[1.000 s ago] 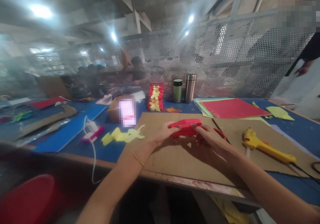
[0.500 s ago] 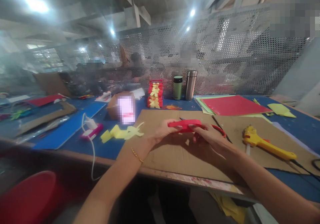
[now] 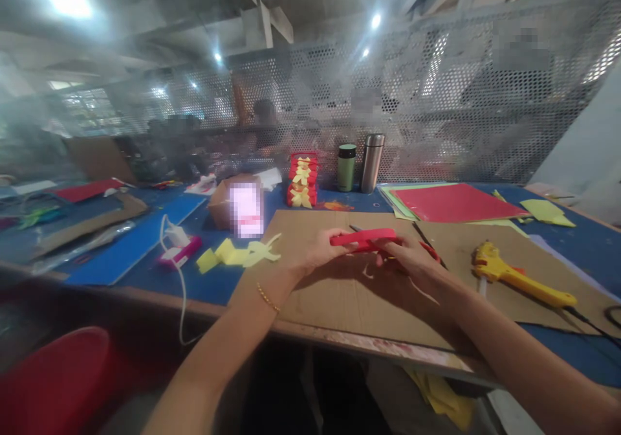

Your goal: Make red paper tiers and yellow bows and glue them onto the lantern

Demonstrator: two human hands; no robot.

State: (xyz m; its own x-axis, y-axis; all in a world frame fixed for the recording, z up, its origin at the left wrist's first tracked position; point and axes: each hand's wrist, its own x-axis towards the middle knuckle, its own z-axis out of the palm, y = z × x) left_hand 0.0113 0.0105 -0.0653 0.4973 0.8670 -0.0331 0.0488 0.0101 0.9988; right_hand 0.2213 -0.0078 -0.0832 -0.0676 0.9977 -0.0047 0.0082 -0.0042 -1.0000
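A red strip-like piece (image 3: pixel 366 237), curved and apparently paper or foam, is held level above the cardboard sheet (image 3: pixel 301 305). My left hand (image 3: pixel 324 252) pinches its left end, and the fingers of my right hand (image 3: pixel 407 255) are closed on its right end. Beyond my right hand shows the red handle of a pair of scissors (image 3: pixel 429 252); a dark tip pokes out behind the red piece. Whether the scissors lie on the board or rest in my right hand I cannot tell. A small pale scrap (image 3: pixel 369 272) is below the red piece.
To the right lies a yellow glue gun (image 3: pixel 526 283) with its cord. Red sheets (image 3: pixel 456 203), a green flask (image 3: pixel 346 169) and a steel flask (image 3: pixel 372 164) are behind. Yellow scraps (image 3: pixel 233 254), a purple power strip (image 3: pixel 180 254), a lit phone (image 3: pixel 246 210) and a red-yellow ornament (image 3: pixel 301 181) stand leftward.
The red piece and both hands have shifted slightly to the right, with the grip kept. Less of the red scissor handle shows beyond my right hand.
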